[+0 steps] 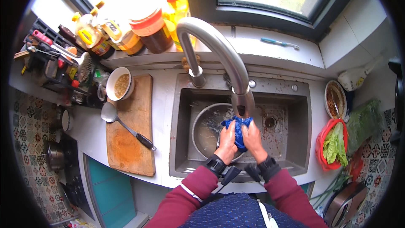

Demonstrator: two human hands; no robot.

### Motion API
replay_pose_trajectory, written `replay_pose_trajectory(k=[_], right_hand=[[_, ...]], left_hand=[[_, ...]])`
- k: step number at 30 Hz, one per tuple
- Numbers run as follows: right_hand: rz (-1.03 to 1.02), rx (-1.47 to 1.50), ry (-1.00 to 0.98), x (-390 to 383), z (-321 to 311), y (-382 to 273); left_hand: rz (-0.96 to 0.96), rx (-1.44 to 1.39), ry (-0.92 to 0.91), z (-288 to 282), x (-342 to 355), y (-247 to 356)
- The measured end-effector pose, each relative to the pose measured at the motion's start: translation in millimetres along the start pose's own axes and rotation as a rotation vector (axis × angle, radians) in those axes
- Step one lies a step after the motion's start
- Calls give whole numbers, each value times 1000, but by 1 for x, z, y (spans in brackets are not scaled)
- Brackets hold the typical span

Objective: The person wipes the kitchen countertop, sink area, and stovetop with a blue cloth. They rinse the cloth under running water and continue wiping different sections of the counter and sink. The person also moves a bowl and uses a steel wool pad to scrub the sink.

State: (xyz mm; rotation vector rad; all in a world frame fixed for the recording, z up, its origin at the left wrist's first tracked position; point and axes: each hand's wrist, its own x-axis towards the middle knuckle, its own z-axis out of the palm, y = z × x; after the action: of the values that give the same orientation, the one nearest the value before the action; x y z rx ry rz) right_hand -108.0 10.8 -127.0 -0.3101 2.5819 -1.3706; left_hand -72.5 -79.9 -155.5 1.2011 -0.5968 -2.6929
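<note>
Hands [228, 144] under faucet [239, 76], over basin [205, 133]

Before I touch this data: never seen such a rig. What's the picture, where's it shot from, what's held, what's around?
No machine here, just a person's two bare hands. The single picture comes from the left of two wide fisheye cameras worn on the head, looking down, so straight edges bend near the rim.

The left hand and right hand together hold a crumpled blue cloth under the faucet. Below is a sink with a round metal bowl in it.

On the counter, left of the sink, a cutting board carries a ladle and a white bowl of food, each partly over its edge. To the right, a red basket holds green leaves.
</note>
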Motion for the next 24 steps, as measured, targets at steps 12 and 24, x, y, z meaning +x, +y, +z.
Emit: replay_pose_trajectory(k=[12,24], right_hand=[[357,856,-105,-26,-34,6],[93,775,-60,-19,-26,-11]], left_hand=[[-252,-95,-37,-4,-13,34],[-231,-53,-244,4,-18,28]])
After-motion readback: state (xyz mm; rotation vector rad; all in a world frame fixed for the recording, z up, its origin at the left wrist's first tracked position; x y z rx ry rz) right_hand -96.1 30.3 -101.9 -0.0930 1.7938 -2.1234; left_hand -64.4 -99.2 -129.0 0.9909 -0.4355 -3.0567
